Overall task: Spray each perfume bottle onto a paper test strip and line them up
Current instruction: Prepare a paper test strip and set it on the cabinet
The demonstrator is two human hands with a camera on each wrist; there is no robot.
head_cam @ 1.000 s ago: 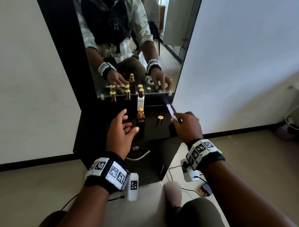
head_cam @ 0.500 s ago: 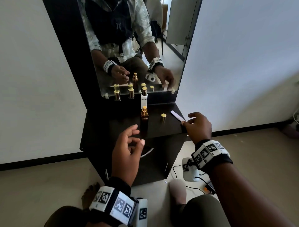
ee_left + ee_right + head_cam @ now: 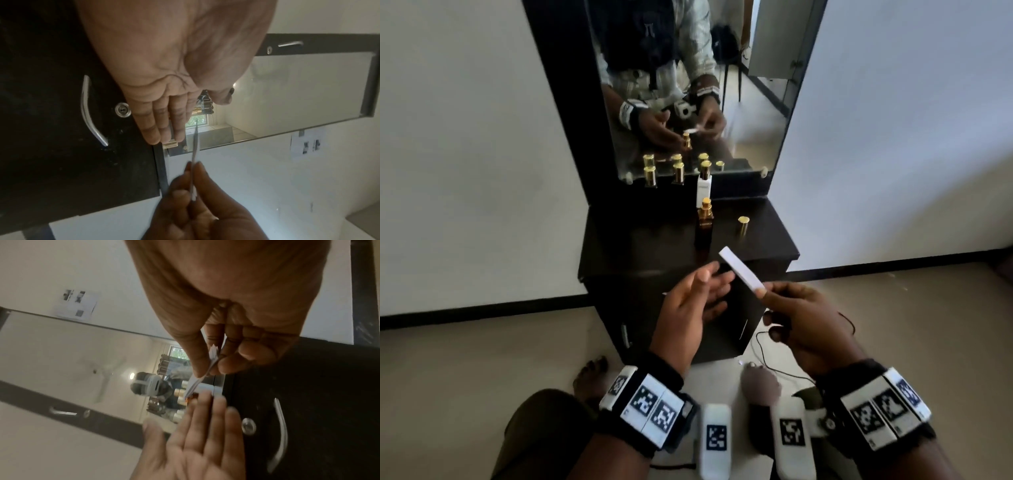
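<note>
My right hand (image 3: 784, 301) pinches one end of a white paper test strip (image 3: 739, 272) between thumb and fingers, in the air in front of the black cabinet (image 3: 763, 246). The strip (image 3: 194, 162) shows edge-on in the left wrist view and bends under the thumb in the right wrist view (image 3: 195, 384). My left hand (image 3: 709, 291) is flat with straight fingers just left of the strip, holding nothing. An uncapped dark perfume bottle (image 3: 704, 226) with a gold sprayer stands on the cabinet top. Its gold cap (image 3: 743, 225) stands to the right. A white bottle (image 3: 703, 185) stands behind it.
Two more gold-capped bottles (image 3: 650, 174) (image 3: 678, 173) stand at the foot of the mirror (image 3: 688, 85). The cabinet door has a curved metal handle (image 3: 88, 112) and a lock (image 3: 122, 110). A cable (image 3: 774, 359) lies on the floor by my legs.
My right hand picked the strip up off the cabinet top and drew it back toward me. My left hand pulled back from the bottle and now lies flat beside the strip.
</note>
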